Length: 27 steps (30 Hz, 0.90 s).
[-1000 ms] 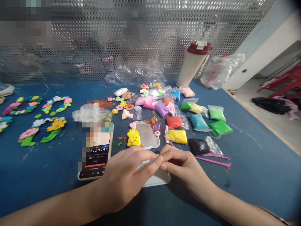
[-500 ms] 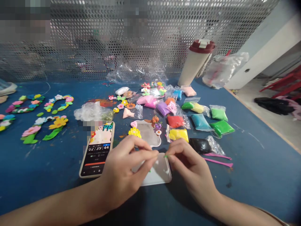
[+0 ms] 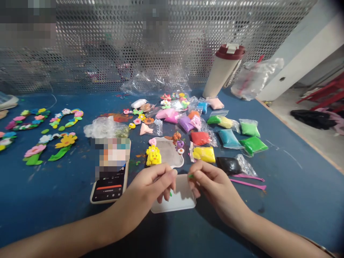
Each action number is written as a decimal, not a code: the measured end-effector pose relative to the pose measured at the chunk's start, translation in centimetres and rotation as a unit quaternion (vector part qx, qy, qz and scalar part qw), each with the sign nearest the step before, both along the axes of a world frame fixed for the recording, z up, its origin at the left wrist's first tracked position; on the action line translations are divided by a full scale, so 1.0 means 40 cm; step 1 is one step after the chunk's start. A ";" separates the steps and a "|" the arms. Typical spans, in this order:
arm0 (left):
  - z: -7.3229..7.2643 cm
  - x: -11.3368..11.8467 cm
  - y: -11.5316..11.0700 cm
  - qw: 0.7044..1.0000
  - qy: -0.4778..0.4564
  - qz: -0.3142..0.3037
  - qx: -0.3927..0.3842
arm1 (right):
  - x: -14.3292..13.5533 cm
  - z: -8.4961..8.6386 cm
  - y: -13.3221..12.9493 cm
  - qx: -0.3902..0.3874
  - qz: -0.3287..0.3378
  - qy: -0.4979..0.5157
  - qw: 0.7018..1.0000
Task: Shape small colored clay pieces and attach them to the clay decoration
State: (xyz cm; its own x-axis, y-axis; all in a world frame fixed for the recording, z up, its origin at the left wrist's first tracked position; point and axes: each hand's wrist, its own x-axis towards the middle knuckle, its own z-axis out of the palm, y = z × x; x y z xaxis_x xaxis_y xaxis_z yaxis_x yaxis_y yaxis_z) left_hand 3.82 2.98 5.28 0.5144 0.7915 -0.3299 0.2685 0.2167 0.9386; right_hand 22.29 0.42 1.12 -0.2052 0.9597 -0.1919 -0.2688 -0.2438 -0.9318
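My right hand pinches a tiny bit of green clay between thumb and fingers. Just to its left, my left hand is closed, thumb against the curled fingers; whatever it may hold is hidden. Below both hands lies a small white board, where another green bit shows beside my left fingertips. Behind the hands is a frame with a wavy white edge. It carries a yellow smiling clay figure, a pink piece, an orange pumpkin-like piece and a purple one.
A phone lies left of my left hand. Bags of coloured clay, such as a yellow bag and a black bag, spread behind and right, near pink tools. Decorated clay wreaths lie far left; a tumbler stands at the back.
My left hand has drawn slightly left and curled its fingers, uncovering the yellow figure. My right hand has turned its fingers inward, still pinching the green clay.
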 end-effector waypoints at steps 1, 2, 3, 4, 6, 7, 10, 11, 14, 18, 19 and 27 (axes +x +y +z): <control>-0.001 0.001 0.001 1.000 -0.006 -0.001 -0.017 | 0.001 0.002 0.001 -0.004 0.002 0.003 1.000; -0.003 0.002 0.001 1.000 -0.011 -0.003 -0.028 | 0.001 0.003 0.003 -0.008 0.002 0.006 1.000; -0.006 0.003 0.001 0.999 -0.012 -0.003 -0.033 | 0.002 0.005 0.003 -0.011 0.000 0.007 1.000; -0.008 0.003 0.000 0.999 -0.012 -0.003 -0.033 | 0.003 0.006 0.004 -0.014 -0.004 0.009 1.000; -0.013 0.002 -0.002 1.000 -0.004 0.004 -0.011 | 0.004 0.006 0.004 -0.022 -0.009 0.012 1.000; -0.014 0.001 -0.004 1.000 0.006 0.010 0.008 | 0.004 0.006 0.003 -0.026 -0.011 0.011 1.000; -0.011 0.001 -0.006 0.994 0.041 0.014 0.097 | 0.004 0.006 0.003 -0.028 -0.013 0.000 1.000; -0.010 0.001 -0.007 0.990 0.052 0.011 0.131 | 0.005 0.006 0.003 -0.026 -0.013 -0.005 1.000; -0.008 -0.001 -0.009 0.976 0.070 -0.009 0.208 | 0.005 0.008 0.005 -0.022 -0.019 -0.016 0.999; -0.016 -0.006 -0.012 0.962 0.077 -0.037 0.259 | 0.009 0.009 0.005 -0.014 -0.022 -0.035 0.999; -0.019 -0.007 -0.012 0.960 0.076 -0.043 0.267 | 0.010 0.010 0.005 -0.012 -0.018 -0.040 0.999; -0.027 -0.003 -0.015 0.950 0.069 -0.063 0.298 | 0.000 0.012 0.011 -0.004 -0.024 0.017 1.000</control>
State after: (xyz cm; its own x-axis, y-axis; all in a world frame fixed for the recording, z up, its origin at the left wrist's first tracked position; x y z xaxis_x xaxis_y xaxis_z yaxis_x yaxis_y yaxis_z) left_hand 3.70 2.37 4.19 0.6021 0.7938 0.0859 0.3864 -0.3839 0.8387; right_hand 22.30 0.87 1.59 -0.1647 0.9671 -0.1939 -0.3127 -0.2376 -0.9197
